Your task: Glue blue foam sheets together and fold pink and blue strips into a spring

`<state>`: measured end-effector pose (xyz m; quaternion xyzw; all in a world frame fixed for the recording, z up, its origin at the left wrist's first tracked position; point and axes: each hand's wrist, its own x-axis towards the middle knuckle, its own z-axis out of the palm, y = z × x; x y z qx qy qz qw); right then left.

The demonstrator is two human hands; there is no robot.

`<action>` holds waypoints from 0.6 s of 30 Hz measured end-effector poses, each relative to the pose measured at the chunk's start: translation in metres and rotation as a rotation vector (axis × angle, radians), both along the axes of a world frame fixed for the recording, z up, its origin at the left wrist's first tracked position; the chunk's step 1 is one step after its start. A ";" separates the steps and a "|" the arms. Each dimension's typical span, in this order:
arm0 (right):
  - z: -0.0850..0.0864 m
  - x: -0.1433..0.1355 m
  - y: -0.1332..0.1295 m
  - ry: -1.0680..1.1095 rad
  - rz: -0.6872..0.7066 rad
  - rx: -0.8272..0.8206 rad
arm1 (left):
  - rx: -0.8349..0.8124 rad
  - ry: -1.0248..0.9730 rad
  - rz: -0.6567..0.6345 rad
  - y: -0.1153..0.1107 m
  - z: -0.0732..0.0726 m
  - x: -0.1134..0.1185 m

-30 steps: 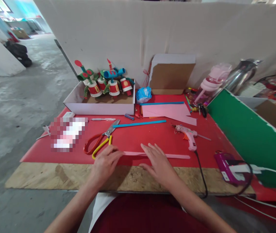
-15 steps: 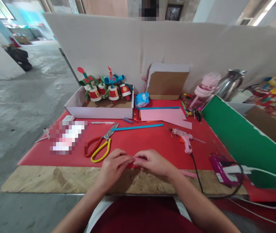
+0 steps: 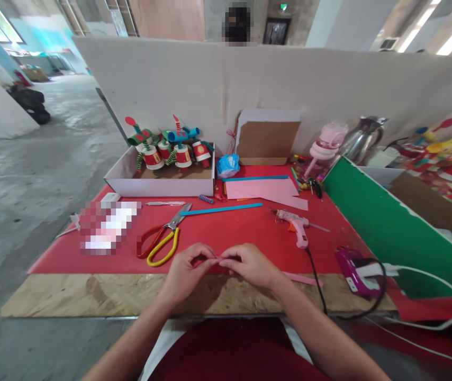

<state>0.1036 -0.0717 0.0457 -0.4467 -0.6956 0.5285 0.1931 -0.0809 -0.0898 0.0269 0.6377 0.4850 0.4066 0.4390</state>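
My left hand (image 3: 189, 269) and my right hand (image 3: 250, 264) meet over the red sheet near the table's front edge. Their thumbs and forefingers are pinched together, fingertips touching, on a small piece of pink paper that is mostly hidden. A longer pink strip (image 3: 303, 279) lies to the right of my right hand. Scissors (image 3: 171, 224) with one red and one yellow handle lie beyond my left hand. Farther back lies a blue strip (image 3: 222, 209). The pink glue gun (image 3: 298, 227) rests on its side to the right.
An open box (image 3: 162, 187) with paper-cup figures (image 3: 152, 158) stands at the back left. Pink sheets (image 3: 260, 189) lie at the middle back. A green-sided box (image 3: 369, 227), a purple power socket (image 3: 355, 272) and cables are on the right. A person's head shows behind the partition (image 3: 162, 79).
The view has shifted slightly. My fingertips have drawn closer together, and less of the pink paper shows between them.
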 end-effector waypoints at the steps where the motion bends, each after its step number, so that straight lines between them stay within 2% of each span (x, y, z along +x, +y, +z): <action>1: 0.000 -0.001 0.000 -0.003 -0.003 -0.002 | -0.030 -0.022 0.020 0.000 0.000 0.001; 5: 0.001 -0.003 -0.002 0.001 -0.013 -0.003 | -0.118 -0.070 0.060 0.000 -0.001 0.002; 13: -0.003 -0.006 -0.001 0.026 -0.055 -0.043 | -0.192 -0.091 0.145 0.000 0.001 0.004; 18: -0.002 -0.006 -0.001 -0.021 -0.061 -0.010 | -0.305 -0.052 0.073 0.000 0.006 0.004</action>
